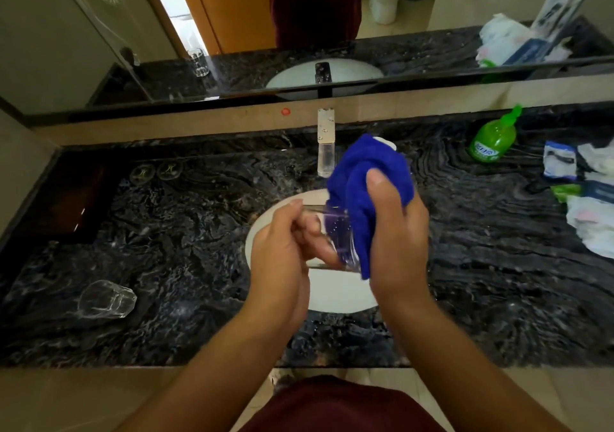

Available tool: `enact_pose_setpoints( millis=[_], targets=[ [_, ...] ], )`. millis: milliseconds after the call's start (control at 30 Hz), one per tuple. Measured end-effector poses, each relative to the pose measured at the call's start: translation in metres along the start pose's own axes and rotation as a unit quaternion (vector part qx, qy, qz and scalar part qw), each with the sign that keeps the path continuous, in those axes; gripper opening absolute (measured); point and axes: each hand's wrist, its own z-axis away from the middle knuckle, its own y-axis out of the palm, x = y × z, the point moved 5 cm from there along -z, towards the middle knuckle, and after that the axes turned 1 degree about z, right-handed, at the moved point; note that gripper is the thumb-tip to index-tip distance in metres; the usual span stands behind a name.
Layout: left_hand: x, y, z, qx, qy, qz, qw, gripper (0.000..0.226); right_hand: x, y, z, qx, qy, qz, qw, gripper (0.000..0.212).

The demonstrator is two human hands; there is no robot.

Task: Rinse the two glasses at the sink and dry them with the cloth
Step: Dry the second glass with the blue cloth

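Dark veined marble runs the full width of the vanity counter (pixel 498 265), with a white sink (pixel 332 295) set in its middle and a mirror along the back wall.

From the head camera, both hands work over the basin. The left hand (pixel 282 252) is closed around a clear glass (pixel 335 235) held on its side, fingers wrapped over the base end. The right hand (pixel 395 232) is closed on a blue cloth (pixel 365 179), part of which is pushed into the glass mouth while the rest bunches up toward twelve o'clock. I judge this to be the drying step for one glass; the tap (pixel 325 146) at twelve o'clock shows no running water.

A second glass (pixel 108 298) lies on its side on the counter at nine o'clock, well apart from the sink. Whether it is already rinsed or dried cannot be told. The next move probably calls for turning the cloth around the inside, then setting this glass down.

A green soap bottle (pixel 495 139) stands at two o'clock, and packets and plastic bags (pixel 588 219) crowd three o'clock. Two coasters (pixel 156 170) sit at ten o'clock. Nothing blocks the path to the left side of the counter.
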Motion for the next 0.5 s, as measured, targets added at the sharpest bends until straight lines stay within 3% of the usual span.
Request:
enact_pose_setpoints(
  millis=[67, 133, 233, 400, 500],
  targets=[
    [0.001, -0.003, -0.004, -0.027, -0.012, 0.046, 0.999, 0.05, 0.005, 0.007, 0.02, 0.006, -0.105, 0.041, 0.994, 0.013],
    [-0.003, -0.005, -0.007, -0.035, -0.004, 0.058, 0.998, 0.05, 0.002, 0.012, 0.03, 0.019, -0.133, 0.048, 0.99, 0.013],
    [-0.012, 0.0, -0.005, 0.001, 0.019, -0.004, 1.0, 0.052, 0.006, 0.009, 0.019, -0.004, -0.097, 0.016, 0.995, 0.013],
    [-0.018, 0.015, 0.002, 0.081, 0.049, -0.105, 0.99, 0.055, 0.007, -0.008, -0.01, -0.023, 0.015, -0.082, 0.996, 0.037],
    [-0.019, 0.017, 0.004, 0.109, 0.052, -0.137, 0.983, 0.058, -0.002, -0.012, -0.013, -0.014, 0.077, -0.103, 0.992, 0.025]
  ],
)
